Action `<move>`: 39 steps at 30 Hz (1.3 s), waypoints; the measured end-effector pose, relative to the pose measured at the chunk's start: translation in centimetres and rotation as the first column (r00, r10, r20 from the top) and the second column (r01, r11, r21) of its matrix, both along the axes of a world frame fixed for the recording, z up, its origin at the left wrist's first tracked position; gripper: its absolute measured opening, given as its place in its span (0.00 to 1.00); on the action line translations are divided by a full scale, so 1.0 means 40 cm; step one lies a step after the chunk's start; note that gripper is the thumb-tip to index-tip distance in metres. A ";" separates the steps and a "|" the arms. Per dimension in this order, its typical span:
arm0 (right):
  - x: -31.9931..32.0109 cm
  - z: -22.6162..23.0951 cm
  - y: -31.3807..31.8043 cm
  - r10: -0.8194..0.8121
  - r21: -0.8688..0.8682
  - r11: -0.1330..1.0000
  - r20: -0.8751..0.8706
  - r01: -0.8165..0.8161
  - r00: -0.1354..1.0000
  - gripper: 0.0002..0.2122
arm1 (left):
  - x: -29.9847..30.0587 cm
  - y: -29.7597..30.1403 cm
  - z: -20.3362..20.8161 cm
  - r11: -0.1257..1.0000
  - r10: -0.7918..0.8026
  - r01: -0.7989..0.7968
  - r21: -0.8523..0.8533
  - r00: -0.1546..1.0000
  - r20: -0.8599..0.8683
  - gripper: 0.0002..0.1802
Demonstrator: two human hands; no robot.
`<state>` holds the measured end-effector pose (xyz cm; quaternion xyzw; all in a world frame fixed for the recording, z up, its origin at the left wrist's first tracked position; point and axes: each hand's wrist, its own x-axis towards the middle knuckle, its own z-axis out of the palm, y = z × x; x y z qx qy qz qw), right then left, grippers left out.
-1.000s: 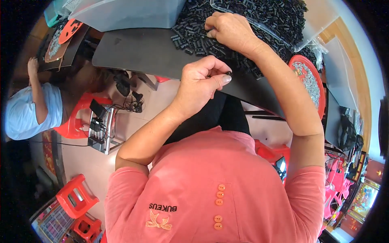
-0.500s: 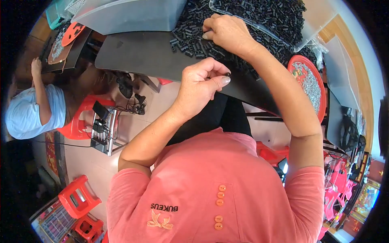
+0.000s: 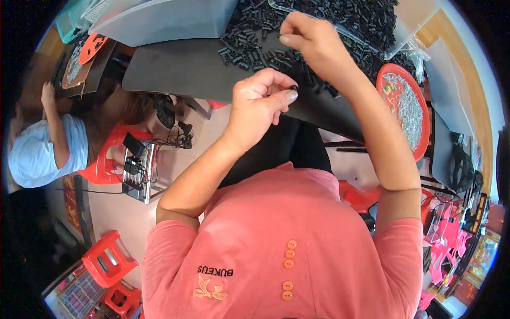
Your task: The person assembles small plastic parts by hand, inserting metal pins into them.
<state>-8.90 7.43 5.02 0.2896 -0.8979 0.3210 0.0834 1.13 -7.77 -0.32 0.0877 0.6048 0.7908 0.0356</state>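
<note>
My left hand (image 3: 259,103) is raised in front of the dark table's edge, thumb and forefinger pinched on a small black plastic piece (image 3: 294,87). Most of that piece is covered by the fingers. My right hand (image 3: 319,45) hovers over the pile of short black plastic tubes (image 3: 255,57), its fingers curled together. What lies inside those fingers, if anything, cannot be made out. Right of my right forearm rests a red plate (image 3: 393,68) with many small silvery metal parts (image 3: 408,109).
A translucent plastic bin (image 3: 164,24) stands on the dark table (image 3: 175,69) at the far left. Another clear container (image 3: 409,32) holds black tubes at the far right. A co-worker in a light blue shirt (image 3: 48,151) sits at left on a red stool (image 3: 109,159).
My right hand has moved slightly right and lifted from the pile, fingers curled. The left hand has shifted a little left, still pinching the black piece.
</note>
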 end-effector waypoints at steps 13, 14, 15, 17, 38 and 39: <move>0.192 -0.061 0.100 0.150 -0.628 0.759 0.425 0.172 0.893 0.04 | 0.001 0.028 0.044 0.984 0.066 -0.049 -0.172 0.993 0.098 0.06; 0.191 -0.066 0.103 0.143 -0.619 0.773 0.384 0.139 0.912 0.04 | 0.001 0.033 0.047 0.981 0.085 -0.067 -0.182 0.992 0.094 0.06; 0.191 -0.070 0.106 0.139 -0.608 0.786 0.342 0.107 0.929 0.05 | 0.003 0.037 0.049 0.978 0.105 -0.086 -0.191 0.990 0.090 0.06; 0.195 -0.070 0.113 0.125 -0.585 0.804 0.334 0.102 0.934 0.05 | 0.006 0.048 0.055 0.974 0.107 -0.089 -0.208 0.991 0.080 0.06; 0.221 -0.093 0.115 -0.033 -0.571 0.816 0.108 0.089 0.994 0.05 | 0.006 0.095 0.044 0.984 0.091 -0.080 -0.159 0.994 0.060 0.05; 0.221 -0.092 0.114 -0.033 -0.568 0.817 0.132 0.102 0.991 0.05 | 0.006 0.094 0.043 0.983 0.093 -0.082 -0.166 0.994 0.060 0.05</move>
